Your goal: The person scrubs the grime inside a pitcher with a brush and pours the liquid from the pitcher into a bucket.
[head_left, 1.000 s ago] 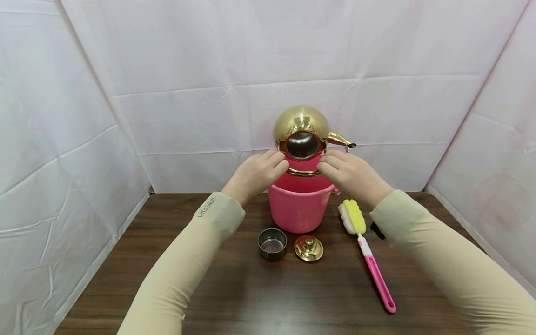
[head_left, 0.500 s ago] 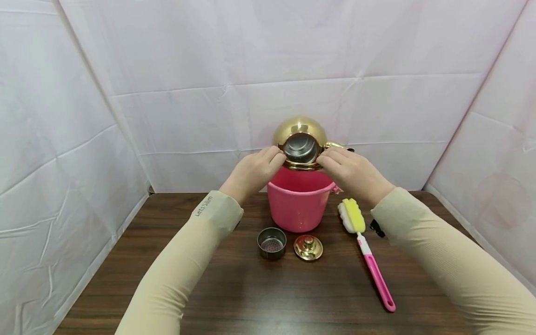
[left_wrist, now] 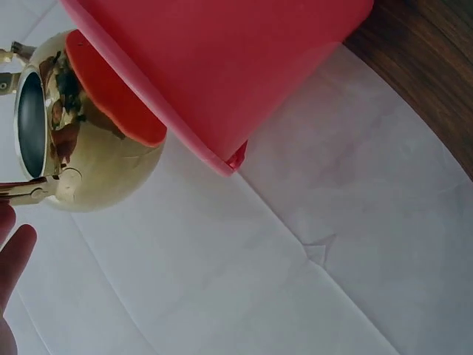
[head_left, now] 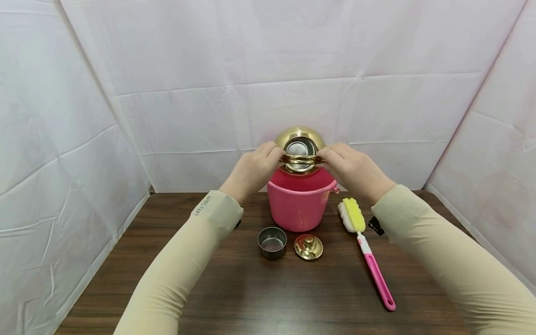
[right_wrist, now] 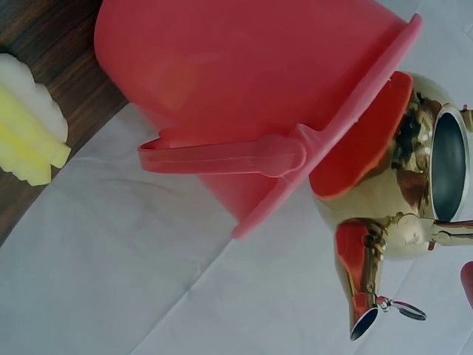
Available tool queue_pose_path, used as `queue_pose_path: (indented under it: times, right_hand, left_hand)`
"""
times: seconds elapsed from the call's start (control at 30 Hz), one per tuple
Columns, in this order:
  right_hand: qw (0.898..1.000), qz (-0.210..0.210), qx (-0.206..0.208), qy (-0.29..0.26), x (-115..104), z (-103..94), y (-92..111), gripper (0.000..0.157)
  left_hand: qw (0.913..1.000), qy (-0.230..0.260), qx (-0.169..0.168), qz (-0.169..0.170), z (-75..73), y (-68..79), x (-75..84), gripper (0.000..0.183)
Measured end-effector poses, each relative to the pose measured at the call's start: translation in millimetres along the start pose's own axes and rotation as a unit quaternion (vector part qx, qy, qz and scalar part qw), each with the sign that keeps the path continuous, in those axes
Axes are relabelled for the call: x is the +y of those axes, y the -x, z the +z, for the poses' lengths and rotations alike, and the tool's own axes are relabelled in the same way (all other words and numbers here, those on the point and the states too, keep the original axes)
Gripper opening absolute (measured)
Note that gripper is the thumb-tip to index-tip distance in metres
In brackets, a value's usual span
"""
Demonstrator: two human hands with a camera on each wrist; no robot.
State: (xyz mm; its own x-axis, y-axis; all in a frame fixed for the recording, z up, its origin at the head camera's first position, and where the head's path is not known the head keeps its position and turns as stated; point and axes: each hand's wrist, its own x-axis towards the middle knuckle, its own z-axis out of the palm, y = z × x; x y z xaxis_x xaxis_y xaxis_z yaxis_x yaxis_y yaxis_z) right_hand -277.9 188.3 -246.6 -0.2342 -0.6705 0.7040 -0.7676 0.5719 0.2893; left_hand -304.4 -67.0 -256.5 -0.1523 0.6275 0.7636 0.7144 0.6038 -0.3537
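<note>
A gold kettle (head_left: 300, 132) is held over the mouth of a pink bucket (head_left: 297, 209), its round opening facing me. My left hand (head_left: 257, 167) grips one end of the kettle's handle (head_left: 303, 159), and my right hand (head_left: 351, 165) grips the other. The handle crosses in front of the opening, through which the shiny inside shows. In the right wrist view the kettle's spout (right_wrist: 355, 274) hangs outside the bucket rim, its small flap swung away from the tip. The left wrist view catches the kettle body (left_wrist: 111, 170) beside the rim, with my fingers (left_wrist: 16, 259) by the handle.
In front of the bucket stand a small metal strainer (head_left: 272, 243) and a gold lid (head_left: 308, 247) with a knob. A sponge brush (head_left: 372, 265) with a pink handle lies to the right. White cloth (head_left: 268, 70) encloses the back and sides of the wooden table (head_left: 251, 298).
The kettle's body has come down toward the bucket and its opening has turned. The handle has risen across the opening. Both hands stay in nearly the same place, still gripping.
</note>
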Motion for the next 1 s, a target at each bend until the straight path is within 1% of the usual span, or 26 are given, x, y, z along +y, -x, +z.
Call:
queue_pose_path:
  times: [0.1,0.23,0.57,0.87,1.0]
  right_hand:
    - [1.0,0.002,0.006,0.002,1,-0.7,-2,0.029]
    - [1.0,0.001,0.017,0.005,3,-1.2,-3,0.031]
    - [0.999,0.009,0.033,0.006,2,-4.7,-9,0.03]
    - [0.999,0.011,0.04,0.003,3,-8.9,-14,0.031]
    - [0.999,0.012,0.042,0.009,3,-9.8,-17,0.03]
  left_hand:
    - [0.9995,0.02,-0.004,-0.024,-0.5,-1.4,0.8,0.013]
    - [0.9983,0.037,-0.003,-0.044,-1.3,-2.8,1.6,0.014]
    - [0.9955,0.067,-0.007,-0.066,-4.1,-6.2,0.8,0.016]
    - [0.9941,0.081,0.007,-0.071,-5.3,-9.0,-0.1,0.016]
    - [0.9921,0.093,0.011,-0.083,-6.5,-10.4,-1.1,0.016]
